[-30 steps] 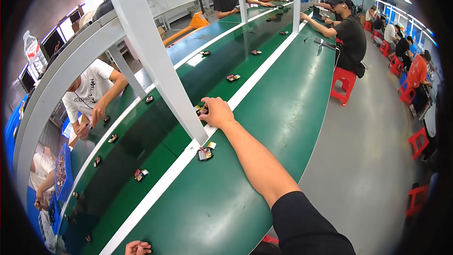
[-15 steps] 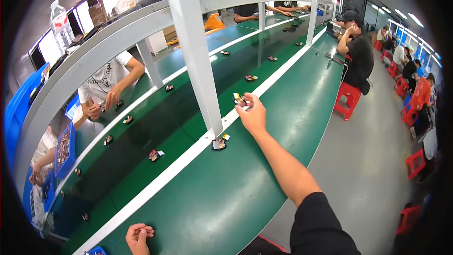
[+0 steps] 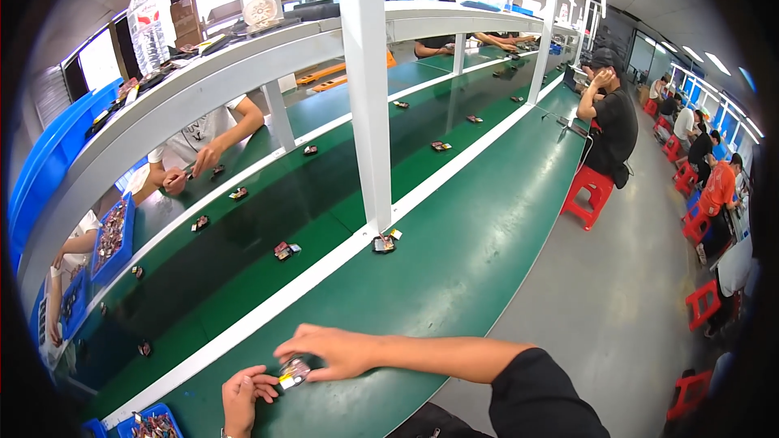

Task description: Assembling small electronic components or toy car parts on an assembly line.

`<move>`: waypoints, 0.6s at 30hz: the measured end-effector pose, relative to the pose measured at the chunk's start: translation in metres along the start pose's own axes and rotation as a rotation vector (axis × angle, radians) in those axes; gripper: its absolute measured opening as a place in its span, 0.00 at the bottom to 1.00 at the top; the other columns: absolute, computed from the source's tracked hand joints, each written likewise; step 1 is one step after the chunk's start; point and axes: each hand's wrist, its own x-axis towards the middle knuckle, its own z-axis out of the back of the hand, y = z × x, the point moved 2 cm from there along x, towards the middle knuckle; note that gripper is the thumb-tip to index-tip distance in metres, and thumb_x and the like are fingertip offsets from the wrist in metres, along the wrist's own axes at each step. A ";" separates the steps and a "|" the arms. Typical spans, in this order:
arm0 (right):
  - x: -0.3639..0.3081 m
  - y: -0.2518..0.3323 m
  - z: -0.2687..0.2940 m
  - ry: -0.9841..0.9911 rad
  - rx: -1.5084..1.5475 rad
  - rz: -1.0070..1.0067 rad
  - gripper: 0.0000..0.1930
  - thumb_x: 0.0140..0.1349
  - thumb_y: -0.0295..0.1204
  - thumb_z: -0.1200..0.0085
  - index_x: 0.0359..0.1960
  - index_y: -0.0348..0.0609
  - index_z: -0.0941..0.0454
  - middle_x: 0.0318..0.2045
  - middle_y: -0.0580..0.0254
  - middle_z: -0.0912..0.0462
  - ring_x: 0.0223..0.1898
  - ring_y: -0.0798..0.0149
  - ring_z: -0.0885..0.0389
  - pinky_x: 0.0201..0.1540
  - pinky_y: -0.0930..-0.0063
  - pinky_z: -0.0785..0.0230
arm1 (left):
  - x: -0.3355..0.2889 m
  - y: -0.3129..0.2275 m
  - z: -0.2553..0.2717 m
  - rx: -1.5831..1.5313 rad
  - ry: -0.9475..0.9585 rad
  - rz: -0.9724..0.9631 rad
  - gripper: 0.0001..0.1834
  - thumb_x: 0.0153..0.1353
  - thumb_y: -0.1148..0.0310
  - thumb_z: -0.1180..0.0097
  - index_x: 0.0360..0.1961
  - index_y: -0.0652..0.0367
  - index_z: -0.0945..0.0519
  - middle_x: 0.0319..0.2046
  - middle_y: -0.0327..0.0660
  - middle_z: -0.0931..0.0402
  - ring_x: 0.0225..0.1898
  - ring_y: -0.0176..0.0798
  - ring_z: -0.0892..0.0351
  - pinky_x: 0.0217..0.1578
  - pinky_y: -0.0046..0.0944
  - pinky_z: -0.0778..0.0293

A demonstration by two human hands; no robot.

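Observation:
My right hand (image 3: pixel 329 353) is closed on a small electronic assembly (image 3: pixel 294 372), a dark piece with a white and yellow label, low over the green worktop. Beside it my left hand (image 3: pixel 245 397) is open, its fingers partly bent and their tips close to the assembly; whether they touch it I cannot tell. A similar black assembly (image 3: pixel 384 243) with a small white and yellow tab lies on the worktop at the foot of the white post.
Past a white rail, more assemblies lie on the green conveyor belt (image 3: pixel 324 219). A blue bin (image 3: pixel 154 423) of small wired parts stands near my left hand. White posts (image 3: pixel 365 113) rise ahead. A person sits on a red stool (image 3: pixel 588 195) at far right; others work across the belt.
My right hand has drawn back from the far side of the worktop to beside my left hand, bringing the electronic assembly with it. My left hand's fingers have straightened toward it. The view has shifted.

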 end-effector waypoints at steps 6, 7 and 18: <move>0.080 0.001 -0.042 0.208 -0.118 0.145 0.35 0.55 0.22 0.41 0.67 0.46 0.37 0.50 0.50 0.27 0.54 0.51 0.29 0.58 0.63 0.34 | -0.006 0.002 0.025 -0.236 0.051 0.012 0.27 0.68 0.55 0.48 0.54 0.72 0.27 0.45 0.49 0.22 0.37 0.40 0.20 0.30 0.35 0.22; 0.088 0.000 -0.043 0.178 -0.136 0.171 0.35 0.54 0.21 0.41 0.66 0.44 0.36 0.50 0.51 0.25 0.54 0.50 0.28 0.58 0.64 0.34 | -0.003 -0.001 0.028 -0.228 0.000 0.001 0.27 0.68 0.56 0.47 0.55 0.72 0.28 0.47 0.49 0.23 0.40 0.40 0.20 0.33 0.36 0.22; 0.103 -0.001 -0.082 -0.411 -0.517 0.190 0.16 0.51 0.26 0.36 0.43 0.43 0.20 0.40 0.64 0.21 0.39 0.61 0.21 0.37 0.70 0.25 | 0.007 -0.001 0.035 -0.421 -0.158 -0.070 0.21 0.70 0.75 0.54 0.62 0.68 0.35 0.53 0.48 0.25 0.51 0.40 0.22 0.52 0.41 0.20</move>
